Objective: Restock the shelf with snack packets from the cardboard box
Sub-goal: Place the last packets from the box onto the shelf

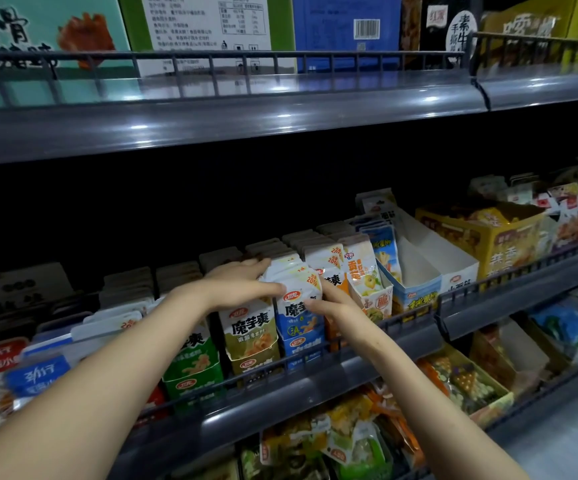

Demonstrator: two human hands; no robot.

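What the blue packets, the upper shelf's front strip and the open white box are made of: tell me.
Blue packets: probably thin plastic film, glossy and printed, edges crinkled. Front strip: smooth grey plastic or coated metal, hard to tell; light glints on it. White box: matt paperboard, by its flat folded walls.

Dim, overhead glare, blurred curved edges
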